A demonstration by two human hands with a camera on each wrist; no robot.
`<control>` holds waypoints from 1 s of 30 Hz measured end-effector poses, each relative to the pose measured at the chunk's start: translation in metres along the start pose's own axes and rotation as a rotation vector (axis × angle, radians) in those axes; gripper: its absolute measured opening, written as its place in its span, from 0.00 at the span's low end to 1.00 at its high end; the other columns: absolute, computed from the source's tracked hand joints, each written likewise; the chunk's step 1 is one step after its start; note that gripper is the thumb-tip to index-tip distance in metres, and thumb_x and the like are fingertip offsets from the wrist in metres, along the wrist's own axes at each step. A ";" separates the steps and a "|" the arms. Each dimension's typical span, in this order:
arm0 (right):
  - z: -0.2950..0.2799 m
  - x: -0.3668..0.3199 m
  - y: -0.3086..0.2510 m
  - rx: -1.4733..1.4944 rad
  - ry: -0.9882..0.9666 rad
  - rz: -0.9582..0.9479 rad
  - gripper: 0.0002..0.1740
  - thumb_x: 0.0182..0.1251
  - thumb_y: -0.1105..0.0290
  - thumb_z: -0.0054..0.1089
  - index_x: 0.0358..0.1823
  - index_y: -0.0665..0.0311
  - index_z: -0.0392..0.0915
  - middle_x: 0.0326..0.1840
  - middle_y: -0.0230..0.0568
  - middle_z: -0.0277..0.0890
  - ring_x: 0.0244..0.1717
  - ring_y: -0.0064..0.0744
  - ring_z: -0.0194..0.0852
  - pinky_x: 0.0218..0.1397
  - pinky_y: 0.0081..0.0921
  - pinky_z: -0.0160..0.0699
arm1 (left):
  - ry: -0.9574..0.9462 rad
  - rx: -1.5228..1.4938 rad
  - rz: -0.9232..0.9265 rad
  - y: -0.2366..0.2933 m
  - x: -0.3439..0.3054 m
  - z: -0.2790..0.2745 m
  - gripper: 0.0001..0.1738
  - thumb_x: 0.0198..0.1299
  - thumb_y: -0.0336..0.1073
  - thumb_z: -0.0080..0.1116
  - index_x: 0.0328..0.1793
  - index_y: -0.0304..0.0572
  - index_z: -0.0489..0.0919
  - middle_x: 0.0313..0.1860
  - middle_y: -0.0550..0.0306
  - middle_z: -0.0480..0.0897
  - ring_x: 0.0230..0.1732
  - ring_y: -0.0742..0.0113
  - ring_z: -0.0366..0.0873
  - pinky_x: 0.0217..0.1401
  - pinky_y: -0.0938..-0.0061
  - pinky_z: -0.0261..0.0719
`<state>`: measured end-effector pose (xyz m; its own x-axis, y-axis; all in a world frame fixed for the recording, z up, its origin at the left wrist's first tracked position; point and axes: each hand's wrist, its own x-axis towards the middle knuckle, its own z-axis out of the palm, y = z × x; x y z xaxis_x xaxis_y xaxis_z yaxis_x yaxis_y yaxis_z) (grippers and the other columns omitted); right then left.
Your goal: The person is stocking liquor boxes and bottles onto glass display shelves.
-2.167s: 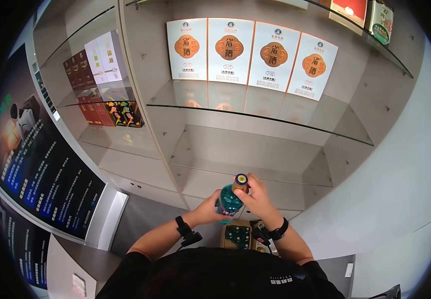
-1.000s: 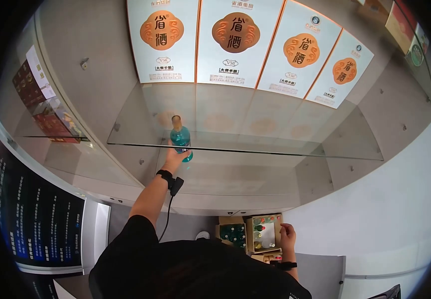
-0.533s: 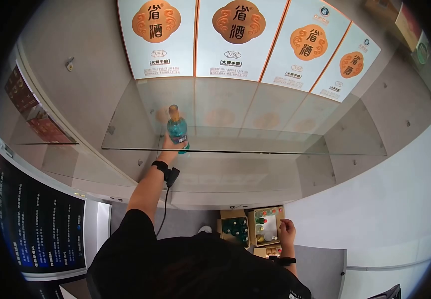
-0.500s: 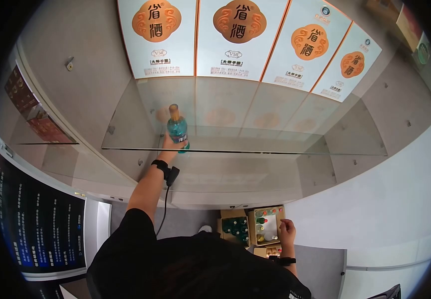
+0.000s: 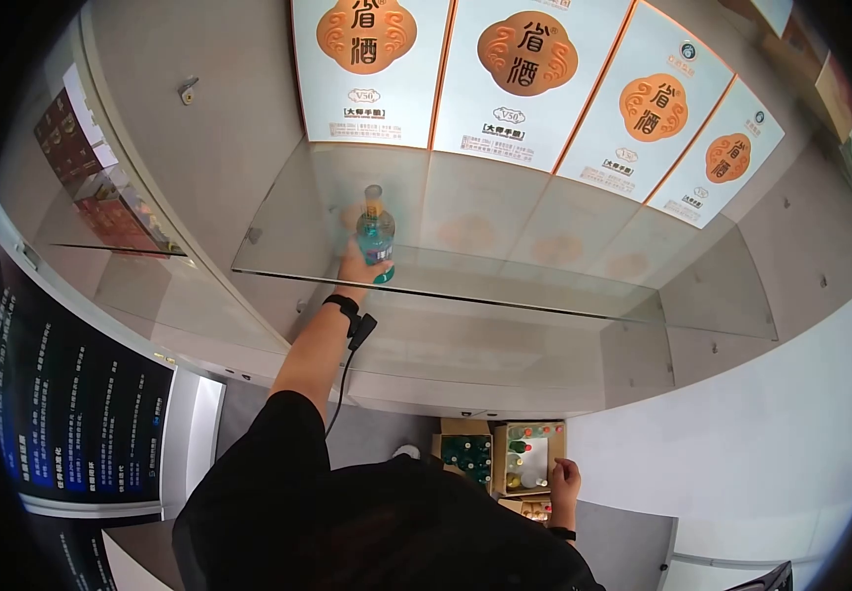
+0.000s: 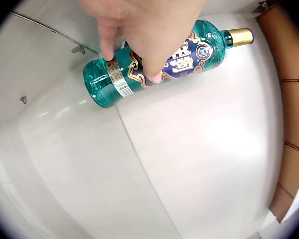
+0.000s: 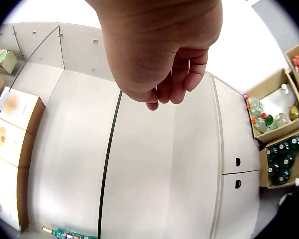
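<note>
My left hand (image 5: 357, 266) grips a teal bottle (image 5: 377, 234) with a gold cap, near the left wall of the cabinet. The bottle is upright, seen through the glass shelf (image 5: 544, 281); whether its base touches a surface below, I cannot tell. In the left wrist view, thumb and fingers of the hand (image 6: 144, 32) lie round the blue-labelled body of the bottle (image 6: 209, 45). The right wrist view shows the bottle (image 7: 72, 235) at its lower edge. My right hand (image 5: 565, 480) hangs low beside a carton, fingers loosely curled, holding nothing (image 7: 164, 55).
Several white boxes (image 5: 524, 79) with orange emblems stand on the glass shelf. On the floor are a carton of green bottles (image 5: 465, 428) and a carton of mixed bottles (image 5: 531, 495). Red boxes (image 5: 116, 225) stand in the left cabinet, near a dark display panel (image 5: 81, 394).
The bottle passed from both hands into the left hand alone and went into the cabinet. Lately it has shifted slightly up and right in view, while the right hand hangs low.
</note>
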<state>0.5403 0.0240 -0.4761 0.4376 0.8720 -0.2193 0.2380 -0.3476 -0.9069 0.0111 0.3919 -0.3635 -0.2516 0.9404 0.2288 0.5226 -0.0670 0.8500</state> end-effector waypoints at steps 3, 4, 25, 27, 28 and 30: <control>-0.005 -0.005 0.000 0.039 0.004 0.008 0.08 0.69 0.77 0.52 0.45 0.69 0.79 0.32 0.33 0.75 0.33 0.21 0.73 0.40 0.20 0.73 | 0.070 0.033 -0.009 -0.008 0.003 0.003 0.47 0.44 0.40 0.78 0.66 0.31 0.62 0.55 0.35 0.78 0.56 0.41 0.77 0.60 0.60 0.75; -0.006 -0.005 0.001 0.039 0.002 0.007 0.08 0.69 0.77 0.52 0.45 0.69 0.79 0.32 0.33 0.75 0.33 0.21 0.73 0.40 0.20 0.73 | 0.117 0.038 -0.014 -0.008 0.003 0.003 0.46 0.45 0.40 0.78 0.65 0.30 0.62 0.53 0.34 0.79 0.55 0.39 0.77 0.59 0.59 0.75; -0.022 -0.030 0.020 -0.031 0.075 0.090 0.07 0.67 0.76 0.55 0.44 0.67 0.79 0.33 0.30 0.77 0.34 0.19 0.70 0.41 0.19 0.70 | 0.266 0.271 -0.055 -0.035 0.023 0.006 0.39 0.59 0.45 0.66 0.69 0.32 0.61 0.50 0.31 0.80 0.52 0.34 0.78 0.54 0.53 0.76; -0.024 -0.030 0.022 -0.022 0.072 0.084 0.07 0.67 0.76 0.55 0.44 0.67 0.79 0.33 0.30 0.77 0.34 0.19 0.70 0.41 0.19 0.70 | 0.259 0.281 -0.055 -0.034 0.024 0.004 0.39 0.59 0.45 0.66 0.69 0.33 0.61 0.50 0.31 0.80 0.52 0.34 0.78 0.54 0.53 0.76; -0.025 -0.031 0.023 -0.013 0.065 0.076 0.07 0.67 0.76 0.55 0.44 0.67 0.79 0.33 0.31 0.77 0.34 0.19 0.70 0.41 0.20 0.70 | 0.257 0.292 -0.058 -0.035 0.026 0.004 0.39 0.59 0.45 0.66 0.69 0.34 0.62 0.50 0.31 0.80 0.52 0.35 0.78 0.54 0.53 0.76; -0.025 -0.031 0.028 -0.019 0.067 0.029 0.07 0.69 0.75 0.53 0.44 0.66 0.79 0.30 0.28 0.74 0.31 0.17 0.68 0.35 0.17 0.68 | 0.257 0.291 -0.070 -0.036 0.029 0.004 0.39 0.59 0.45 0.66 0.69 0.34 0.62 0.50 0.31 0.80 0.52 0.35 0.78 0.54 0.53 0.76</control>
<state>0.5552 -0.0208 -0.4853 0.5015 0.8368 -0.2199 0.2407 -0.3790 -0.8935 -0.0118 0.4230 -0.3891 -0.4713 0.8226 0.3180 0.6969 0.1264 0.7059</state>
